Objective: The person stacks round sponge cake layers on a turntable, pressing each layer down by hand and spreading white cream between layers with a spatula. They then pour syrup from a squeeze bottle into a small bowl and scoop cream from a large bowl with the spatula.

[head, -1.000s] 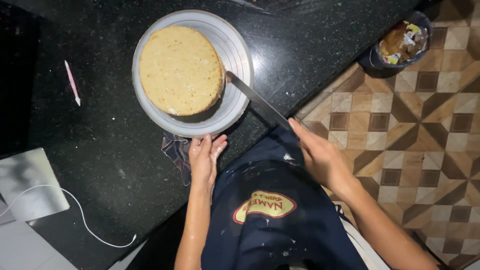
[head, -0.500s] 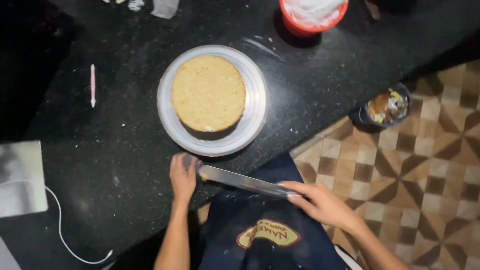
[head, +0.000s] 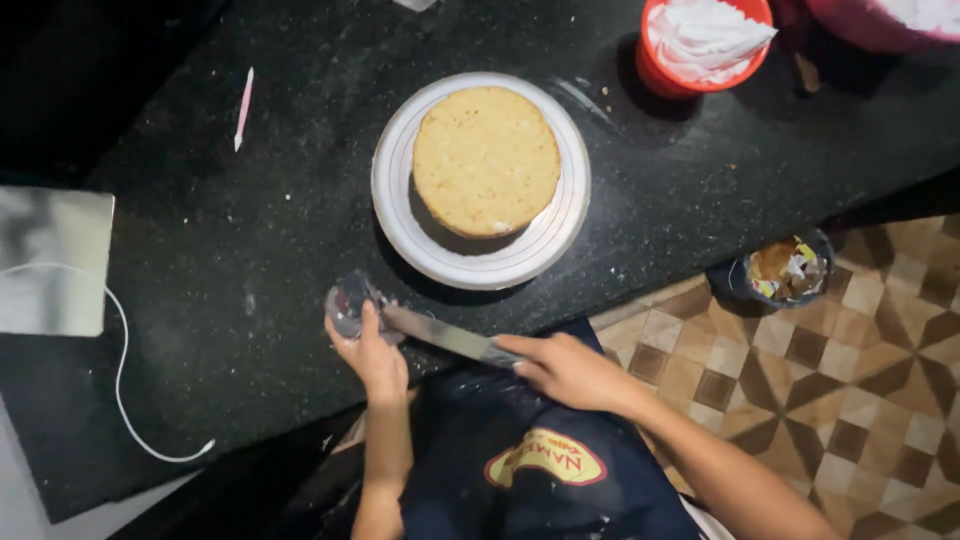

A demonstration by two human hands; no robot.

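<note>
Knife (head: 445, 336) lies level across the near edge of the worktop (head: 250, 260), its long blade spanning the gap between the two hands. Left hand (head: 372, 352): fingers curled shut around a crumpled cloth (head: 350, 300) that is pinched onto the blade tip; the cloth covers the end of the steel. Right hand (head: 570, 372): fingers closed over the handle end, which the hand hides.

Change noted: a second ago the blade rested with its tip against the rim of the plate and the left hand lay flat on the cloth; half a second ago the knife was already drawn back and level, left hand at its tip. Now the cloth is wrapped on the blade. Judgement: the blade is being wiped clean, off the cake.

Beyond the left fingers, well apart, a pink pen-like stick (head: 243, 108) and, further left, a pale flat device (head: 52, 262) with a white cable (head: 120, 370). Just beyond the blade stands the white plate (head: 400, 215) bearing a round plain sponge cake (head: 486, 160), untouched by either hand. Beyond the right fingers, far off, a red bowl of white cream (head: 705, 40). Right of them, on the patterned floor (head: 880, 400), a small bin of scraps (head: 788, 270)
</note>
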